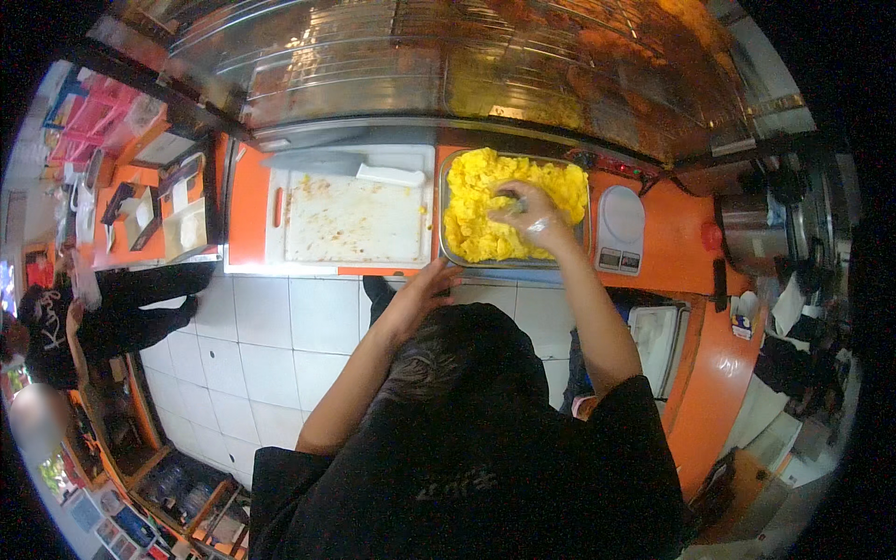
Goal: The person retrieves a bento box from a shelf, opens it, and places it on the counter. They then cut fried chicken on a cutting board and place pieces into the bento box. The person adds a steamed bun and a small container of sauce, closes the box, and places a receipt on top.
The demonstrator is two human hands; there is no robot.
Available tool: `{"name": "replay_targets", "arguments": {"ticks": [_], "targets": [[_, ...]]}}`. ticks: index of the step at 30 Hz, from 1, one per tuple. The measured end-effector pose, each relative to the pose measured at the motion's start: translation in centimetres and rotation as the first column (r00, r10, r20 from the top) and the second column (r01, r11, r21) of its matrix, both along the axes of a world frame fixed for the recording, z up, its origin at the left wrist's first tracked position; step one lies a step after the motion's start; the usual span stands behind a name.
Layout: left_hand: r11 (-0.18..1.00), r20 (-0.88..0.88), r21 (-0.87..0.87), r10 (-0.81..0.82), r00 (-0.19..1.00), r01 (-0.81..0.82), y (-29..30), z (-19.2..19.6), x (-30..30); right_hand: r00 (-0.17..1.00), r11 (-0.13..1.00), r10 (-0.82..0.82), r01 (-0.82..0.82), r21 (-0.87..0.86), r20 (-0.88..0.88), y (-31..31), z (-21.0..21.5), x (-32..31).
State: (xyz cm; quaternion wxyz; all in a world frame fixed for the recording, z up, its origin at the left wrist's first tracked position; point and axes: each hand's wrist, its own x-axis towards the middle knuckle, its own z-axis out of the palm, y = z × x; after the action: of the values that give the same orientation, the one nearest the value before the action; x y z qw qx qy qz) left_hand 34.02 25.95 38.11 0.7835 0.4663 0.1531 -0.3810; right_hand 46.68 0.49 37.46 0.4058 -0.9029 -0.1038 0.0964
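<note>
A rectangular metal tray (442,245) holds a heap of soft yellow food pieces (471,219); their exact kind I cannot tell. My right hand (539,217) reaches in over the tray's right half, its fingers curled around some of the pieces. A shiny, clear film shows on the back of that hand. At the counter's front edge, by the tray's lower left corner, my left hand (427,291) holds nothing, fingers slightly apart. Left of the tray lies a stained white cutting board (359,219), and across its far edge rests a large knife (390,175) with a white handle.
A white kitchen scale (621,224) stands right of the tray on the orange counter (672,229). Behind, a glass-fronted case with wire racks (401,65) borders the counter. A large metal pot (751,233) is farther right. Another person (112,308) in dark clothes is at far left.
</note>
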Motion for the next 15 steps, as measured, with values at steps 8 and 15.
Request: {"name": "replay_targets", "arguments": {"ticks": [8,15], "targets": [[0.997,-0.018,0.048,0.069,0.997,-0.068,3.5,-0.9,-0.5,0.707,0.811,-0.25,0.526,0.257,-0.661,-2.9,2.9,-0.9],[0.986,-0.014,0.076,0.147,0.989,-0.146,6.4,-1.0,-0.2,0.854,0.849,-0.419,0.489,0.2,-0.31,-2.4,1.8,-0.8]]}}
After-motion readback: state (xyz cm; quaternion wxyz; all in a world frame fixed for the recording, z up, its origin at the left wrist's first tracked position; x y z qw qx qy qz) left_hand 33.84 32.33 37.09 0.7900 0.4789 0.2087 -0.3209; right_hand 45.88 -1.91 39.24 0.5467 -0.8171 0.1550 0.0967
